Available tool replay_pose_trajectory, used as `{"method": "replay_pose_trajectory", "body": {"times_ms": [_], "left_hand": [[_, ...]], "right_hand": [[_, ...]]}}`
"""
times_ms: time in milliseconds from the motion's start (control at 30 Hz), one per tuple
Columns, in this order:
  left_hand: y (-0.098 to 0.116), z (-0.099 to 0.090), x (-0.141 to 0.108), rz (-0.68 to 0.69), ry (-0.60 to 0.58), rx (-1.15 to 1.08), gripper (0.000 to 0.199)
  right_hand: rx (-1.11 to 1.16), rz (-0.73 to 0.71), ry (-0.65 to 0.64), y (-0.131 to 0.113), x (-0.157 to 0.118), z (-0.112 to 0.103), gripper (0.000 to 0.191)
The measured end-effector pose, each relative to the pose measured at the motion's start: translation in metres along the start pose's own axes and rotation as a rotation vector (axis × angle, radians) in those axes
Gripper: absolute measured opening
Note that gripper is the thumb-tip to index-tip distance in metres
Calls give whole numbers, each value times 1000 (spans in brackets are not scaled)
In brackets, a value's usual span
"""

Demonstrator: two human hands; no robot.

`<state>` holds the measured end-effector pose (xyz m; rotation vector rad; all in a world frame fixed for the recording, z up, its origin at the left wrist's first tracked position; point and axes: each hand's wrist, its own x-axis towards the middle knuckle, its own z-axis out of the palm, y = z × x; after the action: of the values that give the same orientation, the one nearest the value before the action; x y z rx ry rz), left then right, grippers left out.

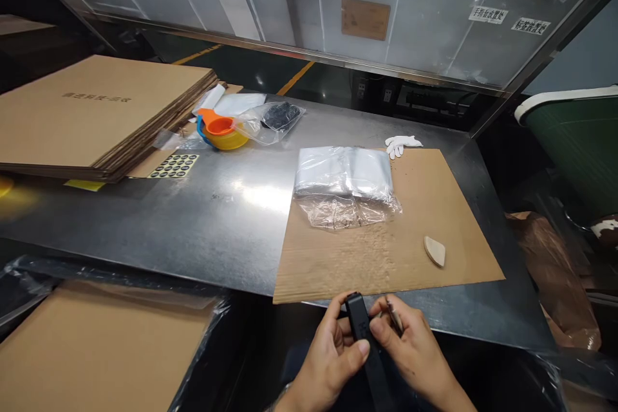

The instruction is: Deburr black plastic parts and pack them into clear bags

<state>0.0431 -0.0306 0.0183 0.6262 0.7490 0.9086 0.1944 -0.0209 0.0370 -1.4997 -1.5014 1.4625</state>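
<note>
A long black object (358, 318), like a narrow plastic case with faint lettering on its face, is in my left hand (328, 357). My left thumb presses on its side and the fingers wrap behind it. My right hand (412, 347) is closed beside the black object, its thumb at the object's right edge. Between the right fingers sticks out a thin, dark brownish piece (394, 317), too small to name. Both hands are at the table's front edge, just below a cardboard sheet (458, 206). The black object's lower end fades into shadow.
On the cardboard sheet lie clear plastic bags (323, 170) and a pale wedge-shaped piece (435, 251). A white glove (402, 144) touches its far edge. Stacked cardboard (96, 116), round stickers (174, 166), an orange-and-yellow tape holder (224, 134) and a bagged black item (280, 116) are left.
</note>
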Motion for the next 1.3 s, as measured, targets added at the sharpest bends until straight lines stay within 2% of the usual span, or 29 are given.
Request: {"method": "replay_pose_trajectory", "body": {"times_ms": [167,267,400,500,633,733,867,1300], "left_hand": [[-5,-5,-4,-17,34,54,66],[-6,-10,-3,-46,-62,33,68],[-4,-14,1,-98,-190,-21,59],[-3,-12,3,-93,-125,-33,58],[-5,-8,3,-31,16,-4,61],[-7,-8,3,-7,81,3,62],[-7,-7,3,38,102,-27,62],[-6,-5,-2,44,137,-21,62]], "right_hand": [[167,46,-52,3,8,3,35],[242,75,-17,9,12,6,37],[304,80,61,12,15,7,37],[316,58,80,9,14,6,39],[325,49,39,7,12,4,34],[338,33,3,8,10,5,33],[320,-20,-27,10,9,7,33],[200,-123,109,9,2,16,22]]}}
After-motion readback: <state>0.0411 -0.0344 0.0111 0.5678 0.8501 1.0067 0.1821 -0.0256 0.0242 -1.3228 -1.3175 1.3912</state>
